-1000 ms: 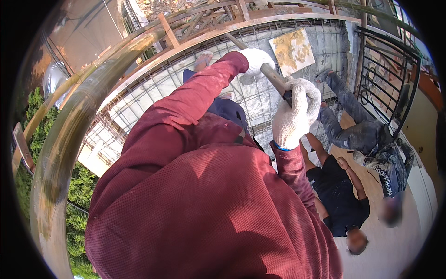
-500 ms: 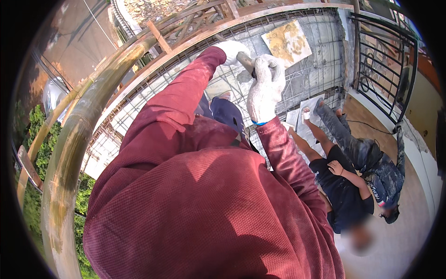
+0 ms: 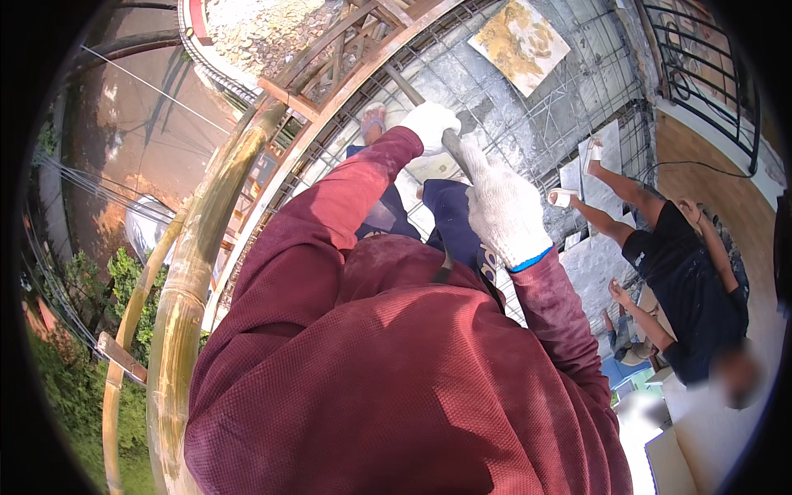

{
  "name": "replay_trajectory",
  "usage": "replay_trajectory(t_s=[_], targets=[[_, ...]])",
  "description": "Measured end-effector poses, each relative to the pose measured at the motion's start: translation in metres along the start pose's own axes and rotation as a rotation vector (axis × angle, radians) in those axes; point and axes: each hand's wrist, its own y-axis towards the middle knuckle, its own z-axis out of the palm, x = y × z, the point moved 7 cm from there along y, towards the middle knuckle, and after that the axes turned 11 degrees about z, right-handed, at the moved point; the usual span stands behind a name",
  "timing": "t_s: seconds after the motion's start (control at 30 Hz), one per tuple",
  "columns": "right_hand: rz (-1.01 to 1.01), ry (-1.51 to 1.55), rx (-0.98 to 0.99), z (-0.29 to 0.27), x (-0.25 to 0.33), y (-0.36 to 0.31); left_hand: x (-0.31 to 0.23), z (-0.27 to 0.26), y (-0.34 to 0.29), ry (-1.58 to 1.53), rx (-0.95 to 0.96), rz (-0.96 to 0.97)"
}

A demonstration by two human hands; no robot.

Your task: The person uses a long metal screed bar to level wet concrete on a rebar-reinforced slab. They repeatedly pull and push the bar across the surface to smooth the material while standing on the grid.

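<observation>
Grip closed: left hand (image 3: 432, 128) and right hand (image 3: 505, 202) on one pole (image 3: 456, 153)

Both hands wear white knitted gloves. Landmark for all positions is the stained board (image 3: 520, 45), pale with ochre smears, lying over the steel mesh (image 3: 577, 99). Left hand, just below and left of the board as viewed, is wrapped around the pole with no visible gap. Right hand, lower and directly below the board, is closed at the pole's near end (its fingertips are hidden under the glove back, so their exact set cannot be told). A blue band shows at the right cuff.

The pole lies left of and below the board, apart from it, running obliquely between the hands and on beyond the left one toward the timber edge (image 3: 363, 70); whether its far end touches that edge cannot be told.

Left of the board, past the timber, is a patch of rubble (image 3: 264, 41). Well below and left stands a thick bamboo rail (image 3: 186, 305). Right of the board is a black metal railing (image 3: 709, 99); below it, a co-worker (image 3: 689, 272) in dark clothing.
</observation>
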Motion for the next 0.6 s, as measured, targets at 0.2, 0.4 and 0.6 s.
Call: replay_trajectory(t_s=[0.2, 0.4, 0.6], targets=[[0.023, -0.297, -0.084, 0.013, -0.043, 0.026, -0.001, 0.020, 0.039, 0.035, 0.156, 0.046], [0.165, -0.134, 0.078, 0.039, -0.124, 0.002, -0.024, 0.073, 0.063, 0.079, 0.350, 0.012], [0.219, -0.082, 0.132, 0.071, -0.247, -0.015, -0.023, 0.183, 0.098, 0.258, 0.376, -0.001]])
